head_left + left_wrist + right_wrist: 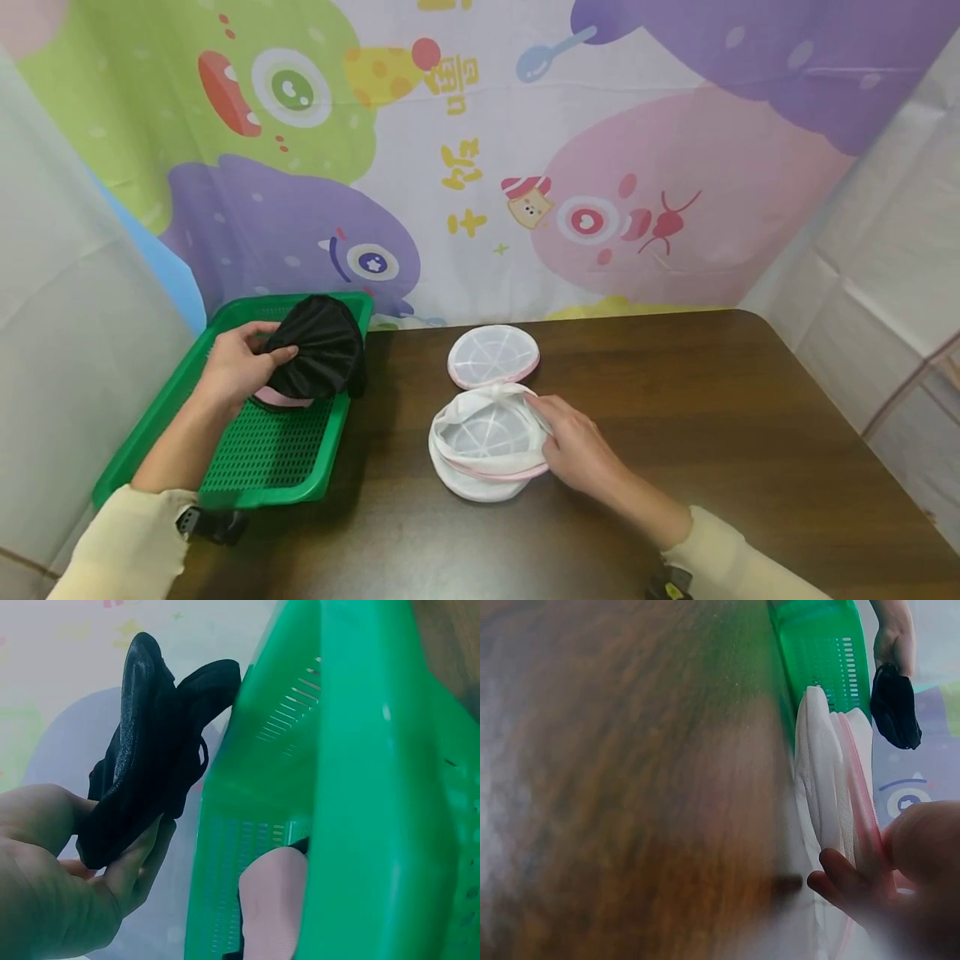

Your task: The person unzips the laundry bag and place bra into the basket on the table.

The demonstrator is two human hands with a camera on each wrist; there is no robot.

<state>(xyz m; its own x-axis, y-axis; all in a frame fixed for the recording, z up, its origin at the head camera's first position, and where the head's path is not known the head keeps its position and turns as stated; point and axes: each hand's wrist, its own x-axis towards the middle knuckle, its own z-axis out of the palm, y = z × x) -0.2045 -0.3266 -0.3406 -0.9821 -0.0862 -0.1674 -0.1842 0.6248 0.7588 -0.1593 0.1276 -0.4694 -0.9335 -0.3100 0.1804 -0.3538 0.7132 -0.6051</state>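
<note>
My left hand [238, 362] pinches a folded black cloth item [318, 346] above the far end of a green basket [330, 458]. The left wrist view shows its thick, soft layers and a thin loop [203, 757] at one side. Below it in the basket lies a pink piece with black edging [274, 900]. At the middle of the table stands a round white mesh laundry bag [480, 487] with pink trim, its lid [493, 354] folded back. My right hand [581, 446] grips the bag's right rim between thumb and fingers, as the right wrist view [862, 889] also shows.
Dark wooden table [712, 400] extends to the right of the bag. A cartoon-printed curtain [465, 275] hangs along the table's back edge, and pale cloth walls [892, 275] rise at both sides. The basket's raised rim runs beside the left forearm.
</note>
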